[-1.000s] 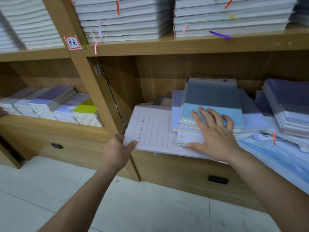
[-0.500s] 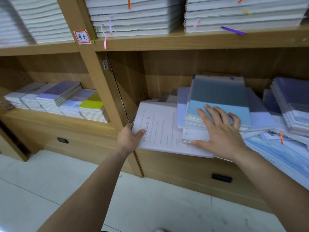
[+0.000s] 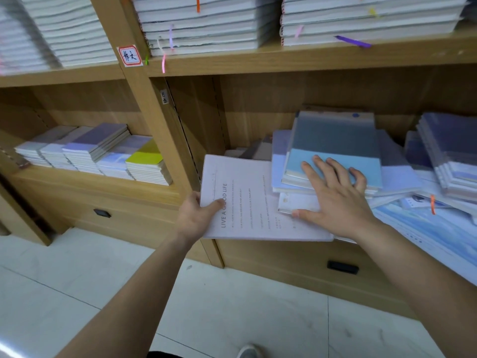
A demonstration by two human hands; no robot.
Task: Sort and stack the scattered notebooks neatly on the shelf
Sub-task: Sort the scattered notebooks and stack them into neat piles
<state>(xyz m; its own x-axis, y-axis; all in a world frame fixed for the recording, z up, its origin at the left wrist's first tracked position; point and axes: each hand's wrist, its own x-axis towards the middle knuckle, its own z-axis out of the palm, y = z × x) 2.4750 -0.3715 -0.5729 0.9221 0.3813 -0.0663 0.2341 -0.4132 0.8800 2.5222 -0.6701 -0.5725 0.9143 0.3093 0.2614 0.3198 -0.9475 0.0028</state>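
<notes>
A pale pink notebook printed "LIVE A GOOD LIFE" point(image 3: 253, 202) lies at the left end of the lower compartment of a light wooden shelf point(image 3: 258, 112), its near edge hanging out over the front. The left grip point(image 3: 196, 218) pinches its near left corner, thumb on the cover and fingers underneath. Just to the right, a loose stack sits partly on the pink cover, topped by a two-tone grey and light blue notebook point(image 3: 335, 135) over a lavender notebook point(image 3: 278, 161). The right grip point(image 3: 338, 200) lies spread and flat on the blue cover, with its thumb on a small white notebook point(image 3: 296, 202) lower in the stack. Further right, slanting piles of purple and blue notebooks point(image 3: 454, 156) lean untidily. Past the wooden upright point(image 3: 165, 140), neat low stacks point(image 3: 90, 148) fill the left compartment. White-edged stacks point(image 3: 201, 24) load the shelf above.
</notes>
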